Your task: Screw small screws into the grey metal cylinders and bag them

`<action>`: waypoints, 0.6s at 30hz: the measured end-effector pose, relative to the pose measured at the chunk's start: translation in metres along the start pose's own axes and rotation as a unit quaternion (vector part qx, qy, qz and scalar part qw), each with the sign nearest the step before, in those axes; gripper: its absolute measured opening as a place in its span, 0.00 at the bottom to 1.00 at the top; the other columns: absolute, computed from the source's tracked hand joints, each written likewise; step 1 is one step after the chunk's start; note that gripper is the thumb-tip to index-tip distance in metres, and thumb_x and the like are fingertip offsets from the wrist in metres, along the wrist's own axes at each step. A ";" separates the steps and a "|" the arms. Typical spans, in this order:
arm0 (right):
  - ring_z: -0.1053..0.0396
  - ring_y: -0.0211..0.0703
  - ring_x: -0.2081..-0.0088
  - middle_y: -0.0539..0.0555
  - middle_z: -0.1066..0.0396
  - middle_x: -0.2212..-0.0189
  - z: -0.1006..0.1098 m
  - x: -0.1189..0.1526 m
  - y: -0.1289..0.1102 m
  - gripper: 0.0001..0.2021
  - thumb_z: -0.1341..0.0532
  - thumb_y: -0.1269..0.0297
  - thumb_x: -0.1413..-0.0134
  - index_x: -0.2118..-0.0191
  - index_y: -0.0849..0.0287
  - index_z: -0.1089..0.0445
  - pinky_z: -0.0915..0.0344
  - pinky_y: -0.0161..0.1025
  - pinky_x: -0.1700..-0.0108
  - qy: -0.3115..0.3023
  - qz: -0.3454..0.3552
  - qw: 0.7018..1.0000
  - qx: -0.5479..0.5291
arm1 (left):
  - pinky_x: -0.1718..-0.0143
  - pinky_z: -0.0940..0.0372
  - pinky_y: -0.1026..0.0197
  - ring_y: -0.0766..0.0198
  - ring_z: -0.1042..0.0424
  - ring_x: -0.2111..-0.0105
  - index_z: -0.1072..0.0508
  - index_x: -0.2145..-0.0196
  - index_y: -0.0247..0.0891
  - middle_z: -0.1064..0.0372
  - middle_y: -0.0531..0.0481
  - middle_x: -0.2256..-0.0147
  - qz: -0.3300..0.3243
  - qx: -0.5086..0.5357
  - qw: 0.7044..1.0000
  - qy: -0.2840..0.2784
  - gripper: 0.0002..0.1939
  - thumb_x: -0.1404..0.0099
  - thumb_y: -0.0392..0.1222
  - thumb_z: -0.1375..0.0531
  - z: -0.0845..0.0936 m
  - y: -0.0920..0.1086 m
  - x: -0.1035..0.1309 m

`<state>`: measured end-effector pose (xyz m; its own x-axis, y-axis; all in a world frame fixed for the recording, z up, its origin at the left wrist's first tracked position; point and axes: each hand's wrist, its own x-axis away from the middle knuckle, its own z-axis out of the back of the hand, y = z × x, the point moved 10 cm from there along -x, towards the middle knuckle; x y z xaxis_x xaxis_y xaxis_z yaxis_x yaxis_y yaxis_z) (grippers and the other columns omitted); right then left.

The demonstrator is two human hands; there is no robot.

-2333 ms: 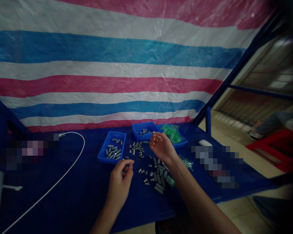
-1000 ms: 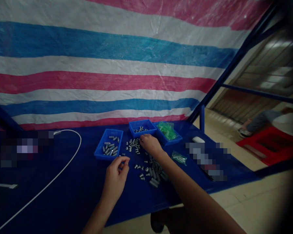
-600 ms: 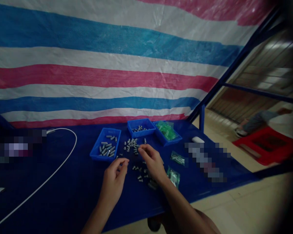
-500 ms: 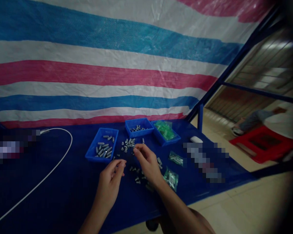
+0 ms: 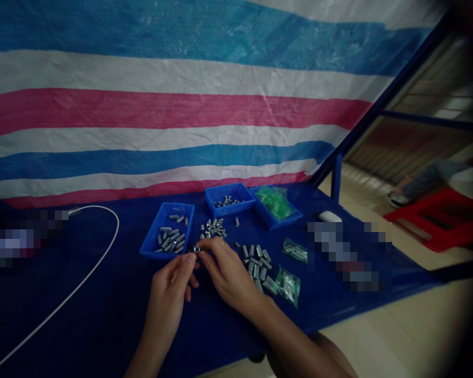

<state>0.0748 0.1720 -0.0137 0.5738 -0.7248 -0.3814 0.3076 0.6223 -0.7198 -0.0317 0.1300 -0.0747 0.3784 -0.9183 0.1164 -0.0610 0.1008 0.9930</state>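
My right hand (image 5: 224, 268) is closed in a pinch on a small metal screw (image 5: 196, 250), whose round end faces up. Directly below and left of it, my left hand (image 5: 173, 278) has thumb and index finger pressed together, their tips close to the screw. What the left fingers hold, if anything, is hidden. Beyond my hands lies a loose heap of small screws (image 5: 215, 228). Several hex metal standoffs (image 5: 256, 262) lie on the table right of my right hand.
A blue bin (image 5: 147, 239) of metal cylinders stands left, another blue bin (image 5: 230, 211) of screws behind, and a third blue bin (image 5: 274, 222) with green bags at right. Small filled bags (image 5: 288, 286) lie right. A white cable (image 5: 90, 268) curves across the left.
My hands have come together, the right one shifting left and down from the screw heap. A screw now shows at its fingertips. The view has tilted slightly downward.
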 end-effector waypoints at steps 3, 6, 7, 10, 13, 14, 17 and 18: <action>0.35 0.41 0.58 0.53 0.32 0.62 -0.003 0.001 -0.004 0.07 0.51 0.69 0.37 0.57 0.56 0.38 0.38 0.40 0.55 -0.009 0.008 1.000 0.004 | 0.85 0.45 0.69 0.69 0.36 0.82 0.26 0.68 0.32 0.35 0.53 0.79 -0.001 0.009 1.000 0.014 0.20 0.42 0.55 0.41 0.003 -0.001 -0.003; 0.35 0.41 0.58 0.53 0.32 0.62 -0.005 0.002 -0.007 0.07 0.50 0.69 0.37 0.57 0.56 0.38 0.38 0.39 0.55 -0.015 0.010 1.000 0.006 | 0.86 0.46 0.70 0.71 0.38 0.83 0.26 0.65 0.32 0.36 0.54 0.80 -0.002 0.017 1.000 0.007 0.20 0.43 0.54 0.40 0.002 0.000 -0.005; 0.34 0.40 0.58 0.53 0.32 0.62 -0.006 0.002 -0.007 0.07 0.50 0.69 0.37 0.57 0.57 0.38 0.38 0.38 0.55 -0.015 0.009 1.000 0.004 | 0.86 0.46 0.70 0.71 0.39 0.83 0.26 0.64 0.31 0.36 0.54 0.80 -0.002 0.019 1.000 0.003 0.20 0.43 0.53 0.40 0.001 0.000 -0.005; 0.34 0.39 0.58 0.54 0.32 0.61 -0.006 0.003 -0.008 0.07 0.50 0.68 0.37 0.57 0.57 0.38 0.39 0.37 0.55 -0.012 0.012 1.000 -0.001 | 0.86 0.46 0.71 0.71 0.39 0.83 0.26 0.62 0.30 0.36 0.54 0.80 -0.003 0.032 0.999 0.002 0.21 0.44 0.52 0.38 0.001 0.001 -0.004; 0.34 0.40 0.57 0.54 0.31 0.60 -0.005 0.004 -0.010 0.08 0.50 0.68 0.37 0.56 0.57 0.38 0.38 0.38 0.55 -0.008 0.017 1.000 -0.003 | 0.86 0.46 0.71 0.71 0.38 0.82 0.26 0.61 0.30 0.36 0.53 0.80 -0.004 0.052 0.999 0.002 0.20 0.44 0.51 0.38 0.001 0.000 -0.003; 0.34 0.40 0.57 0.54 0.31 0.60 -0.005 0.004 -0.011 0.08 0.50 0.68 0.37 0.55 0.57 0.37 0.38 0.38 0.55 -0.006 0.017 1.000 -0.004 | 0.86 0.46 0.70 0.71 0.38 0.82 0.26 0.61 0.31 0.36 0.53 0.80 -0.004 0.056 0.998 0.001 0.20 0.44 0.51 0.38 0.000 0.000 -0.003; 0.34 0.40 0.57 0.54 0.31 0.60 -0.004 0.004 -0.012 0.08 0.50 0.69 0.37 0.55 0.57 0.37 0.38 0.38 0.55 -0.005 0.017 1.000 -0.009 | 0.85 0.46 0.70 0.70 0.37 0.81 0.26 0.61 0.31 0.35 0.53 0.79 -0.009 0.059 0.998 0.000 0.19 0.44 0.50 0.38 0.000 0.001 -0.003; 0.34 0.40 0.57 0.54 0.31 0.60 -0.003 0.004 -0.013 0.08 0.50 0.69 0.38 0.55 0.57 0.37 0.38 0.38 0.56 -0.005 0.019 1.000 -0.013 | 0.85 0.46 0.70 0.70 0.37 0.81 0.26 0.61 0.31 0.35 0.53 0.79 -0.011 0.058 0.998 0.002 0.19 0.44 0.50 0.38 0.000 0.002 -0.003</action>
<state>0.0708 0.1602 -0.0078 0.5923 -0.6980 -0.4024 0.2667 0.6411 -0.7196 -0.0331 0.1331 -0.0736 0.3840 -0.9184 0.0953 -0.1602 0.0354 0.9865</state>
